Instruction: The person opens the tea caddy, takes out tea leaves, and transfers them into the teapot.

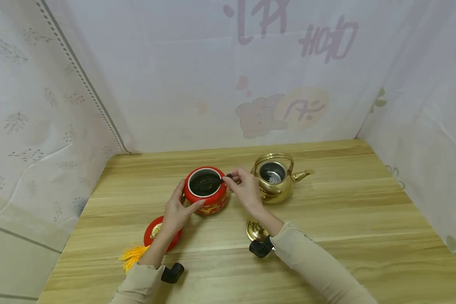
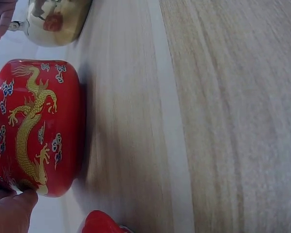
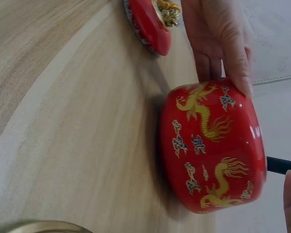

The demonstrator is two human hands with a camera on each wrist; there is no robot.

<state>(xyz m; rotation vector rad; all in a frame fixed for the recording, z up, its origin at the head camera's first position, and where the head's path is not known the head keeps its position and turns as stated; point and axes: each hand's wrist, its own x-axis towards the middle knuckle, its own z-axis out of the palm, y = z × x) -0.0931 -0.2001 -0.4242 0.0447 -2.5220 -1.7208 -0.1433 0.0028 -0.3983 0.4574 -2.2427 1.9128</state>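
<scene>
A round red jar (image 1: 214, 207) with gold dragons stands on the wooden table, its white-lined mouth full of dark tea leaves (image 1: 202, 185). My left hand (image 1: 177, 212) grips the jar's left side, thumb at the front near the rim. In the right wrist view that thumb lies on the jar's shoulder. Between thumb and fingers, my right hand (image 1: 247, 190) pinches the black handle of a tea scoop (image 3: 280, 165) over the jar's right rim. The scoop's far end reaches into the leaves and hardly stands out from them.
Just right of the right hand is a gold teapot (image 1: 277, 194), lid off, with a perforated strainer (image 1: 274, 176) inside. Its gold lid (image 1: 255, 230) lies near the right wrist. A red lid (image 1: 150, 235) with a yellow tassel (image 1: 134, 256) lies by the left forearm.
</scene>
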